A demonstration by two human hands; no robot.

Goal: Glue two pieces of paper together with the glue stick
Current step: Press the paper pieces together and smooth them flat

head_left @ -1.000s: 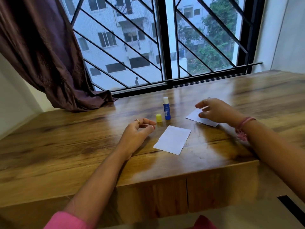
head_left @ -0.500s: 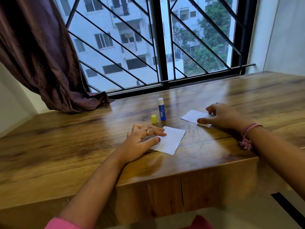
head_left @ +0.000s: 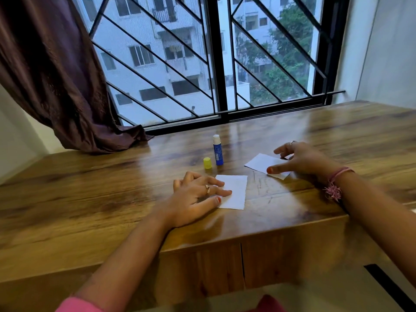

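Paper sheets lie flat on the wooden table [head_left: 90, 199]. Left hand [head_left: 193, 201] rests open, fingers spread on the near paper [head_left: 235, 192]. Right hand [head_left: 301, 159] at three o'clock presses open fingertips on the far paper [head_left: 261, 164]. At twelve o'clock the blue glue stick [head_left: 218, 150] stands uncapped, label unreadable, its yellow cap [head_left: 207, 163] just beside.

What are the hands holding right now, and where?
Nothing is gripped. The left hand rests flat on the near paper's left edge; the right hand's thumb presses the far paper's near edge.
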